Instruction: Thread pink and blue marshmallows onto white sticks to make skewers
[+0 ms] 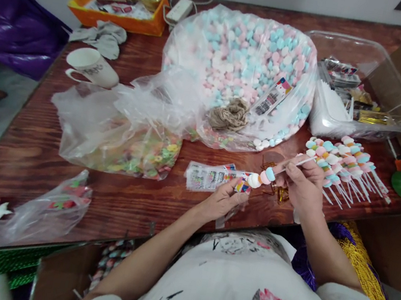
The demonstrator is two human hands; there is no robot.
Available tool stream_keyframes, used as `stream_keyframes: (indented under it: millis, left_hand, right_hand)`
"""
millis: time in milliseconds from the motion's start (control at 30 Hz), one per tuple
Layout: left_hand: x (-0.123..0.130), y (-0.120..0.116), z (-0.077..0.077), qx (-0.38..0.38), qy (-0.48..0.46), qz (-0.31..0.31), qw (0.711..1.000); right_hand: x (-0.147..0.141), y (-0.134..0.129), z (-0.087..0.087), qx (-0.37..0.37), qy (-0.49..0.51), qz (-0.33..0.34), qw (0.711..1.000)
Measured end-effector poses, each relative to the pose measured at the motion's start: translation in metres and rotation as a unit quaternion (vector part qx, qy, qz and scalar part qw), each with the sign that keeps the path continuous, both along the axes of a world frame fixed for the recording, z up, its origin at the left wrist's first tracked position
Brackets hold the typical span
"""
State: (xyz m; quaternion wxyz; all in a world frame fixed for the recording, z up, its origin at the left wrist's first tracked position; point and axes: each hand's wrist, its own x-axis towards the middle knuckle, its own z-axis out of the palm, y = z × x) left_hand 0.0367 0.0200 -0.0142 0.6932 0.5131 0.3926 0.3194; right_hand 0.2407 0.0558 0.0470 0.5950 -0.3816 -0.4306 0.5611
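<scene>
While the right hand (304,186) pinches the white stick (299,162) of a half-built marshmallow skewer (263,176), the left hand (222,200) closes its fingertips on a small colourful candy (242,187) just at the skewer's tip, above the bench (137,201) edge. Judging from the head view, the piece should go on squarely along the stick (held steady, not twisted), so the marshmallows match the finished skewers (341,162) lying just right of the right hand.

This looks like a home craft or small candy-assembly workspace: a wooden table (128,204) carries a big bag of pastel marshmallows (240,58) at its far edge, finished skewers (345,162) near its right edge, a mug (91,67) and an orange tray (117,8) at its far left corner.
</scene>
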Motion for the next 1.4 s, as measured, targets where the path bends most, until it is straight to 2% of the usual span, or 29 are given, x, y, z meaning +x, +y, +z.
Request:
stream_keyframes:
  millis: [133, 200, 267, 367, 433, 500, 600, 667, 733, 900, 1067, 1233, 1333, 1400]
  left_hand:
    - [0.006, 0.000, 0.010, 0.066, 0.057, -0.039, 0.995]
    - [0.010, -0.001, 0.008, 0.058, 0.058, -0.034, 0.996]
    - [0.013, -0.003, 0.003, 0.017, 0.030, -0.020, 0.999]
    - [0.012, -0.005, -0.004, -0.052, -0.008, -0.014, 0.999]
    - [0.010, -0.006, -0.005, -0.074, -0.002, -0.006, 0.997]
    - [0.008, -0.006, -0.002, -0.057, 0.033, 0.013, 0.998]
    - [0.007, -0.003, 0.001, 0.022, 0.108, 0.021, 0.994]
    - [0.008, -0.001, 0.001, 0.065, 0.138, 0.012, 0.988]
    - [0.009, 0.000, 0.001, 0.070, 0.134, 0.004, 0.988]
    - [0.012, -0.002, 0.006, 0.018, 0.085, -0.001, 0.996]
    - [0.016, -0.005, 0.013, -0.038, 0.058, -0.033, 0.997]
    - [0.023, -0.003, 0.017, -0.028, 0.044, -0.054, 0.997]
    - [0.026, -0.002, 0.016, -0.015, 0.046, -0.038, 0.998]
    - [0.027, -0.002, 0.013, -0.005, 0.058, -0.006, 0.998]
  right_hand:
    - [0.002, 0.009, 0.004, -0.024, -0.022, 0.077, 0.996]
    - [-0.004, 0.007, 0.002, -0.018, -0.028, 0.095, 0.995]
    - [-0.012, 0.003, -0.002, -0.008, -0.031, 0.105, 0.994]
    - [-0.017, 0.000, -0.009, -0.001, -0.042, 0.100, 0.994]
    - [-0.015, -0.001, -0.011, 0.002, -0.065, 0.085, 0.994]
    - [-0.010, -0.001, -0.012, 0.014, -0.096, 0.067, 0.993]
    - [-0.004, -0.003, -0.008, 0.034, -0.118, 0.046, 0.991]
    - [-0.003, -0.006, -0.005, 0.041, -0.112, 0.035, 0.992]
    - [-0.002, -0.009, -0.003, 0.044, -0.095, 0.028, 0.994]
    - [-0.002, -0.014, -0.006, 0.050, -0.047, 0.037, 0.997]
    - [-0.003, -0.011, -0.011, 0.092, 0.000, 0.092, 0.991]
    - [-0.005, -0.004, -0.010, 0.151, 0.018, 0.117, 0.981]
    - [-0.010, -0.002, -0.010, 0.149, 0.026, 0.125, 0.981]
    - [-0.016, -0.004, -0.014, 0.127, 0.035, 0.115, 0.985]
